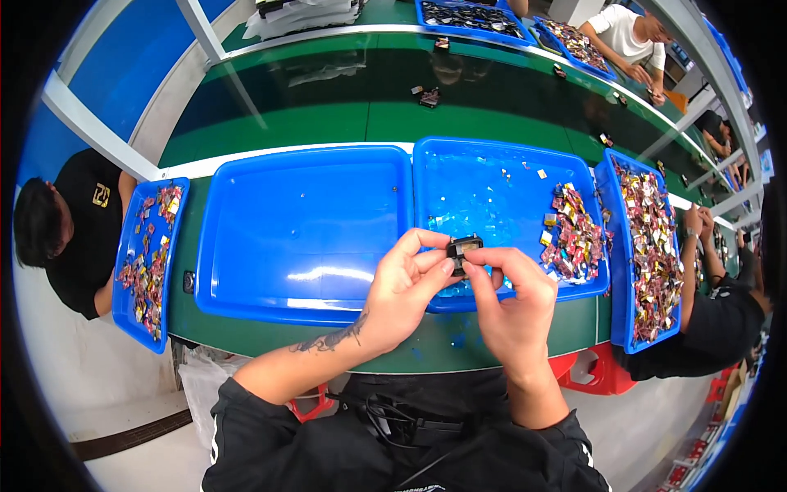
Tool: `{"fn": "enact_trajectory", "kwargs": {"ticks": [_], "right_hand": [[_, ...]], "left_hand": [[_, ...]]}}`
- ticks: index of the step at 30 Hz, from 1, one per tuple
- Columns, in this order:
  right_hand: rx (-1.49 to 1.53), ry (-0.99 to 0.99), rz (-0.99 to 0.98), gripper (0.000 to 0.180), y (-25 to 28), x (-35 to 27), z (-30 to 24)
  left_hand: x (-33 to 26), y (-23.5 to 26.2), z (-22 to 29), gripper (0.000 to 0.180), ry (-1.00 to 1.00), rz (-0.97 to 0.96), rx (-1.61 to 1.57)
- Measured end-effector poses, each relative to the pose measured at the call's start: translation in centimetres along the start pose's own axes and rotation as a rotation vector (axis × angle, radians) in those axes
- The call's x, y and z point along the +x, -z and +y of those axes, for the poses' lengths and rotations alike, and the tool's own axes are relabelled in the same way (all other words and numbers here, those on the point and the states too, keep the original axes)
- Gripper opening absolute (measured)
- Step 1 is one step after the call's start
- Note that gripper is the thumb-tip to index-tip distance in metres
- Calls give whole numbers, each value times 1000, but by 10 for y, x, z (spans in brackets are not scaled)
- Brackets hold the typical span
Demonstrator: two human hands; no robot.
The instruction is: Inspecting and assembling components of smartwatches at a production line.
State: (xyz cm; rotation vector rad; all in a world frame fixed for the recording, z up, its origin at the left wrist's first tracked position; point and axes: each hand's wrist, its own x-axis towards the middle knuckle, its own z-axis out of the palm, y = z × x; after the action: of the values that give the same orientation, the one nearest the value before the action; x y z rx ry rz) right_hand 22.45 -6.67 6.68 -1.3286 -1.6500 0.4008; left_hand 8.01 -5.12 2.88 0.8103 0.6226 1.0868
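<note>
Between both hands, over the near left part of the right blue tray (467, 176), is a small black plastic case (466, 244) with a lighter inside. My left hand (400, 287) is closed on its left side, thumb and fingers pinching it. The thumb and index finger of my right hand (518, 307) press together at its near right edge; whether they also pinch a smaller part is hidden. Beyond my right fingers, a heap of small red, yellow and white components (576, 238) lies in that same tray.
To the left stands another blue tray (287, 221) holding a few specks. Narrow blue trays of components flank the bench, one at far left (124, 303) and one at right (620, 316). A green conveyor (328, 119) runs behind. Co-workers sit on both sides and across.
</note>
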Motion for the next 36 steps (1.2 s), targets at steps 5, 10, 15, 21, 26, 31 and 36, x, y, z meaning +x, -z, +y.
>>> {"fn": "enact_trajectory", "kwargs": {"ticks": [5,10,15,21,26,31,36], "right_hand": [[-48,-18,-19,12,-3,-2,-3],[-56,-49,-35,10,-1,0,-4],[-84,-23,-66,10,2,4,-6],[-116,-1,-107,10,4,6,-7],[-135,-24,-124,8,5,7,-13],[-135,-36,-148,9,6,6,-14],[-261,72,-103,17,10,6,-16]], "left_hand": [[-5,-1,-5,18,-9,22,-2],[-7,1,-7,27,-34,-47,-27],[-7,-3,3,46,-5,-98,72],[-8,-1,-3,44,-40,-97,48],[-10,0,-4,44,-53,-104,63],[-12,1,-4,43,-57,-106,54],[-14,-1,0,41,-111,-100,102]]}}
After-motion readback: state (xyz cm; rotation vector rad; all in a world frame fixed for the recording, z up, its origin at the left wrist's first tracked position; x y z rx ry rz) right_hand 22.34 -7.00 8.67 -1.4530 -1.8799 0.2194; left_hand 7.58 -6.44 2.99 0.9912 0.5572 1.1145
